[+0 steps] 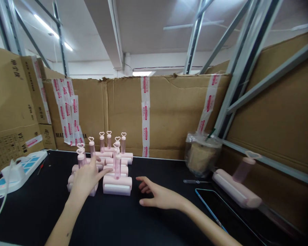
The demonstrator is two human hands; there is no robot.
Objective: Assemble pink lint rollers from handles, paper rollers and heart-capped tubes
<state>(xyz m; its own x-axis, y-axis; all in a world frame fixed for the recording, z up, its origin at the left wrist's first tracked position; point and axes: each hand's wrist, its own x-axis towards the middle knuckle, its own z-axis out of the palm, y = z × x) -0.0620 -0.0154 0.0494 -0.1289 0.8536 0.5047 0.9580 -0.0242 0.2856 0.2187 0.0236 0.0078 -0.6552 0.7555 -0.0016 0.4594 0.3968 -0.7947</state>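
Observation:
Several pale pink roller-shaped pieces stand grouped on the black table, each with a clear pink tube rising from it, topped by a heart-shaped loop. My left hand (86, 177) reaches over the left part of the group, thumb and fingers apart; its fingertips are among the pieces, and whether they touch one I cannot tell. The front pink piece (117, 185) sits just right of that hand, its tube (117, 166) upright. To the right of this piece, my right hand (154, 194) hovers apart from it, thumb and fingers spread around nothing.
A white power strip (28, 172) with a plugged-in charger lies at left. On the right are a bagged drink cup (201, 157), a blue-edged phone (220, 208) and another pink piece (237, 188), tilted in view. Cardboard (123, 112) walls the back, with metal shelf posts (231, 102) at right.

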